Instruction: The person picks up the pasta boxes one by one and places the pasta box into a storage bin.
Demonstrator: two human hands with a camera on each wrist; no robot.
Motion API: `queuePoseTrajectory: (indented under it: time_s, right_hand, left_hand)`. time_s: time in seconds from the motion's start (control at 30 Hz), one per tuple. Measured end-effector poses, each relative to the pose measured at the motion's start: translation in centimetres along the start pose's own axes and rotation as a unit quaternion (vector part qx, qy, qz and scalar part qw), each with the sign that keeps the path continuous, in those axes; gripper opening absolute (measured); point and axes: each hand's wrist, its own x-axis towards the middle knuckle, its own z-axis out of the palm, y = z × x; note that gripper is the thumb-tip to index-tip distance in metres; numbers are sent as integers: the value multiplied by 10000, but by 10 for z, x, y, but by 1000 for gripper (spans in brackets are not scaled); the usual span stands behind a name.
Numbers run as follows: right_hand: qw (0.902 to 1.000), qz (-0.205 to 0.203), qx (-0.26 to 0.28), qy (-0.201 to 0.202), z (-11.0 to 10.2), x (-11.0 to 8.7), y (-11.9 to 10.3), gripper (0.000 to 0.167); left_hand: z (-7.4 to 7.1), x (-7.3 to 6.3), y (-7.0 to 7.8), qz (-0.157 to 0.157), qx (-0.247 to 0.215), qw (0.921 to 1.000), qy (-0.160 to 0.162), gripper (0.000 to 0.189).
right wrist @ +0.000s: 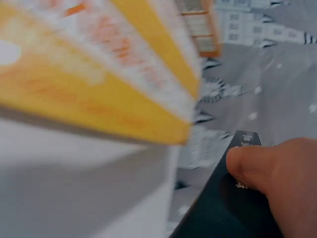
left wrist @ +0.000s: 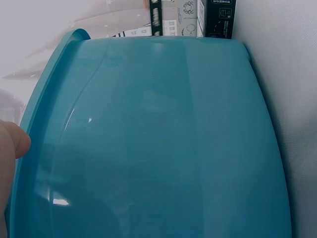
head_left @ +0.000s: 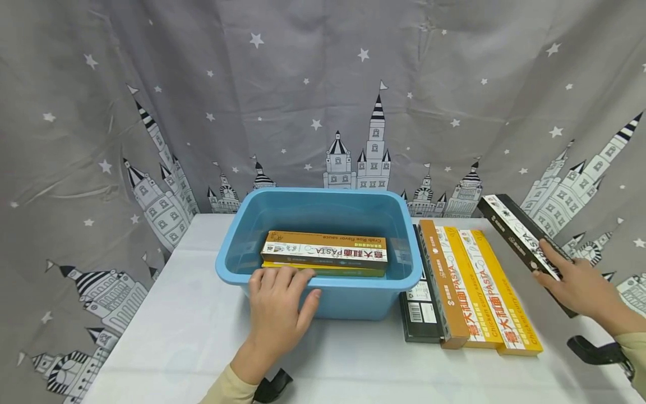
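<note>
My left hand [head_left: 279, 307] grips the front rim of a blue plastic bin [head_left: 330, 303], its fingers hooked over the edge. In the left wrist view the bin's outer wall [left wrist: 148, 139] fills most of the picture, with the thumb [left wrist: 18, 141] at the rim. Inside the bin lies a brown crab roe pasta box [head_left: 323, 241] on top of a yellow-green box [head_left: 328, 270]. At the far right my right hand [head_left: 580, 283] holds a black pasta box [head_left: 525, 235] tilted in the air; the right wrist view shows the thumb pressed on this black box [right wrist: 223, 208].
Right of the bin, a row of pasta boxes lies on the white table [head_left: 166, 331]: a black one [head_left: 421, 311], a brown one [head_left: 441, 280] and two yellow chicken curry ones [head_left: 469, 286]. A grey curtain [head_left: 303, 73] with castles and stars hangs behind.
</note>
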Motion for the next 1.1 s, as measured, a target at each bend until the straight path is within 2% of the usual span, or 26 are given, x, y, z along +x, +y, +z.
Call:
queuePoseTrajectory:
  time_s: [0.2, 0.37, 0.53, 0.7, 0.97, 1.1]
  right_hand:
    - [9968, -794, 40, 116, -33, 23, -32, 76]
    - [9911, -1319, 146, 25, -57, 37, -68, 76]
    - [9864, -1642, 55, -43, -77, 44, -105, 76]
    - [9833, -1796, -2, -287, -92, 47, -145, 76]
    - [9628, -2667, -60, -434, -104, 53, -201, 71]
    - [9543, -2926, -77, -610, -107, 54, -228, 70]
  left_hand:
    - [0, -1, -1, -9, 16, 10000, -8, 49]
    - [1, 0, -1, 24, 27, 10000, -48, 48]
    - [1, 1, -1, 26, -14, 10000, -56, 49]
    - [1, 1, -1, 17, 4, 10000, -39, 49]
    - [0, -1, 0, 2, 16, 10000, -5, 50]
    - [-1, 0, 0, 9, 12, 10000, -1, 50]
